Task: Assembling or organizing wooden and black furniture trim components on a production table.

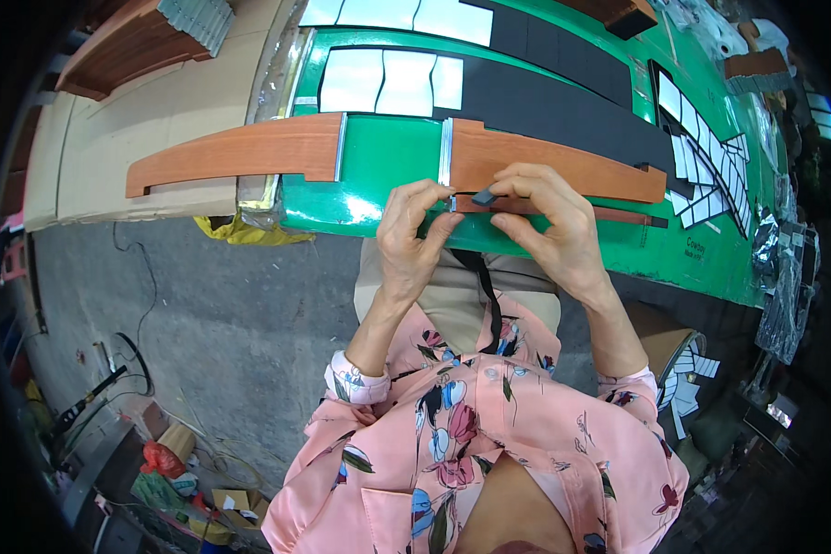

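My left hand (408, 238) is closed in a pinch at the metal-tipped left end of a narrow reddish-brown strip (605, 213). The strip runs along the near edge of the green table and has a dark tip at its right. My right hand (556, 222) has a small dark grey block (483, 198) at its fingertips, just over the strip, thumb held apart below. Directly behind both hands lies a wide curved brown panel (554, 159) with a silvery strip along its left end. A matching brown panel (240, 155) lies to the left, its silvery end facing it.
Black sheets with white pieces (392, 81) lie further back on the green table (379, 152). White-and-black strips (711, 175) are piled at right. A stack of brown panels (138, 46) sits on cardboard at far left. A bin (669, 355) stands below right.
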Motion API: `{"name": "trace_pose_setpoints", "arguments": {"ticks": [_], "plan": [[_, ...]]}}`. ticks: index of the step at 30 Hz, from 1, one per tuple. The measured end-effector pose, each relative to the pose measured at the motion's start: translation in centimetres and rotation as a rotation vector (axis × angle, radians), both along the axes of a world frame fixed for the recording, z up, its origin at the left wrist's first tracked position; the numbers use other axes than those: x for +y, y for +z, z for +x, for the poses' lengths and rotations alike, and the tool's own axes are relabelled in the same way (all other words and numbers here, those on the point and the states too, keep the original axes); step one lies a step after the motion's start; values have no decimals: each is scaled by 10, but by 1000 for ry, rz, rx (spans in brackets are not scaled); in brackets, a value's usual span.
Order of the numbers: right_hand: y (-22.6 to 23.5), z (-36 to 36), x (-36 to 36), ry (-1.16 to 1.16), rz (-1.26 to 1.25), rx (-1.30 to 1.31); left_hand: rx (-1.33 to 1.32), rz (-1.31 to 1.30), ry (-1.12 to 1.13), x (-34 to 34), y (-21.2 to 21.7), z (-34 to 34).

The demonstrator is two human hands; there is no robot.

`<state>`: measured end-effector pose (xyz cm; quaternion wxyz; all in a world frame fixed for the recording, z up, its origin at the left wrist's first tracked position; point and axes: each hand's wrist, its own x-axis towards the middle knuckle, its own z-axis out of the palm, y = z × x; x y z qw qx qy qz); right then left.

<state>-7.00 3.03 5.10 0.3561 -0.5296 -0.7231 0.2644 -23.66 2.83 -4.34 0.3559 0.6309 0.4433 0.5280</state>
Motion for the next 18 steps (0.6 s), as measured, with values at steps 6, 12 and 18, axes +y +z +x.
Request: {"name": "trace_pose_setpoints", "arguments": {"ticks": [6, 12, 18], "plan": [[-7, 1, 0, -44, 154, -156, 9, -15, -4, 2, 3, -2], [-4, -5, 0, -14, 265, -292, -24, 10, -21, 3, 2, -3], [-3, -13, -7, -134, -30, -132, -63, -18, -56, 4, 1, -5]]}}
